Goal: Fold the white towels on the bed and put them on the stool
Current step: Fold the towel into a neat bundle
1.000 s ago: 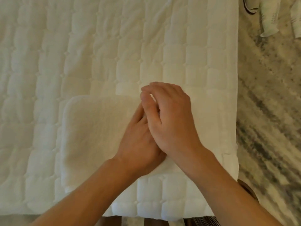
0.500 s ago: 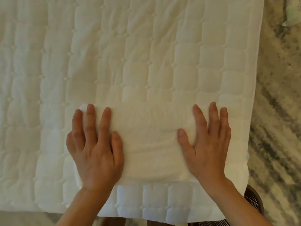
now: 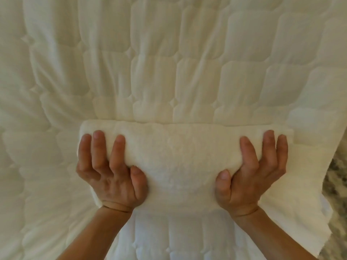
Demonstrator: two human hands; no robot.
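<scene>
Both grips clamp the folded white towel [image 3: 178, 156] at lower centre: left hand [image 3: 110, 175] and right hand [image 3: 251, 177] at its ends, over the quilted bed [image 3: 169, 62].

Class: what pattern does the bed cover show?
A quilted grid of puffy squares on the white quilted bed cover, seen in the head view.

We are gripping the folded white towel [image 3: 180, 166] at both ends; our left hand [image 3: 110, 177] and right hand [image 3: 251, 175] are curling over it above the quilted bed [image 3: 169, 62]; mottled floor [image 3: 336, 184] is showing at right.
</scene>
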